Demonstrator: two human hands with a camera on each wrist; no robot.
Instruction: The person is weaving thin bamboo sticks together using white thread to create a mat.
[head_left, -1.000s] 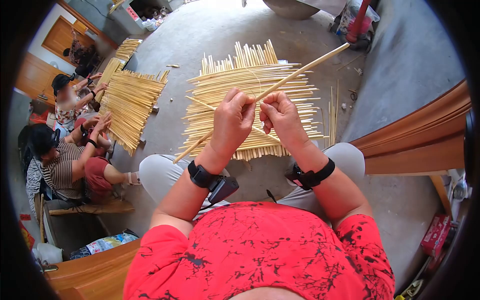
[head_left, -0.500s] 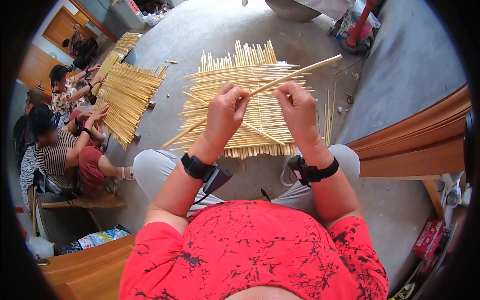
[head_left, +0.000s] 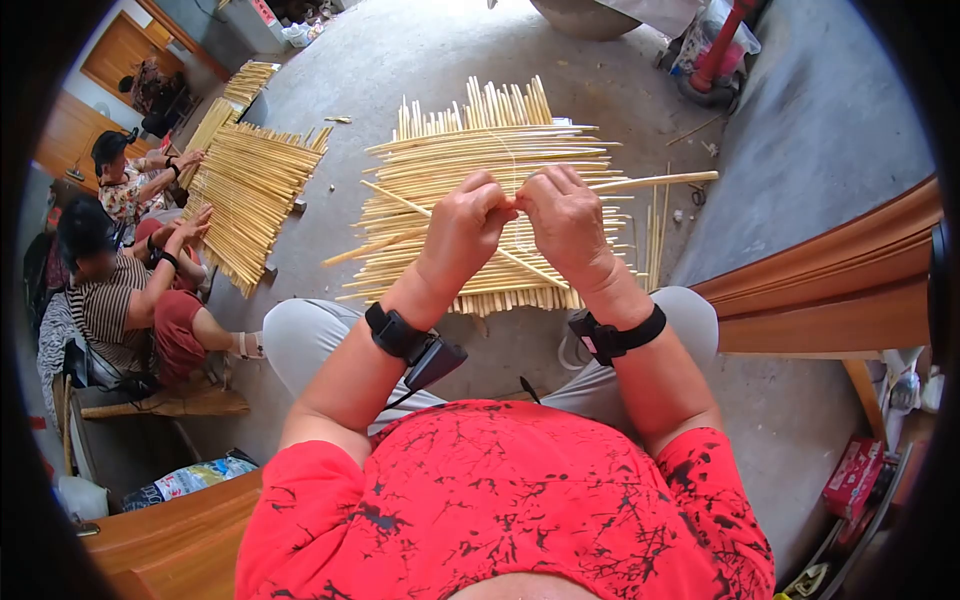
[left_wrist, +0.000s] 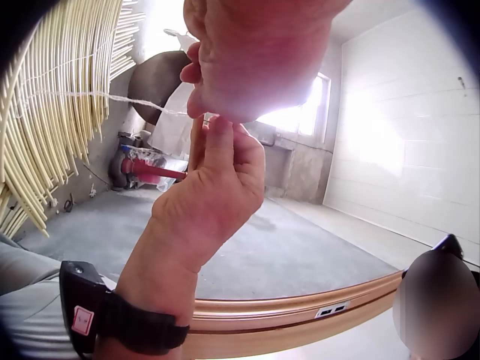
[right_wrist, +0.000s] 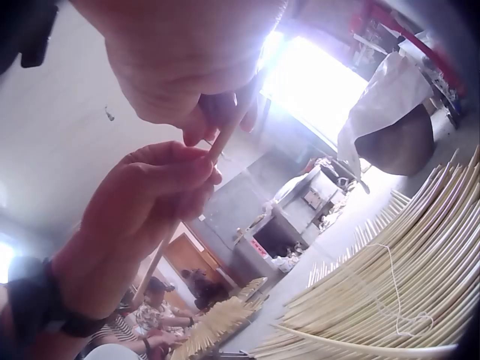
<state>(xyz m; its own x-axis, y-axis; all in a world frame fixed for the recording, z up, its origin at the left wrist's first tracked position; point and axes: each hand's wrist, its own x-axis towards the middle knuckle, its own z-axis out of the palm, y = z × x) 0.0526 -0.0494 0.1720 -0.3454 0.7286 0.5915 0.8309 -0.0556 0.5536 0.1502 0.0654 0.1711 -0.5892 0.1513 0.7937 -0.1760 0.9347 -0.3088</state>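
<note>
My left hand (head_left: 460, 225) grips a long pale stalk (head_left: 660, 181) whose far end sticks out to the right past my right hand. Held fingertip to fingertip with it, my right hand (head_left: 570, 225) pinches at the stalk with thumb and finger. A thin white string (left_wrist: 139, 102) runs from the stalk mat to the pinched fingers in the left wrist view. In the right wrist view the stalk (right_wrist: 231, 127) passes between both hands. Below them, the mat (head_left: 425, 165) has crosswise stalks over upright ones, with a loose stalk (head_left: 535, 268) lying slantwise across it.
Two seated people (head_left: 120, 300) work at a second stalk mat (head_left: 255, 170) on the left. Several loose stalks (head_left: 655, 235) lie right of the near mat. A wooden door (head_left: 830, 280) stands at right; a red post (head_left: 715, 50) rises at far right.
My right hand has moved left to meet the left hand's fingertips after standing apart half a second ago. The stalk's right end has swung down toward level.
</note>
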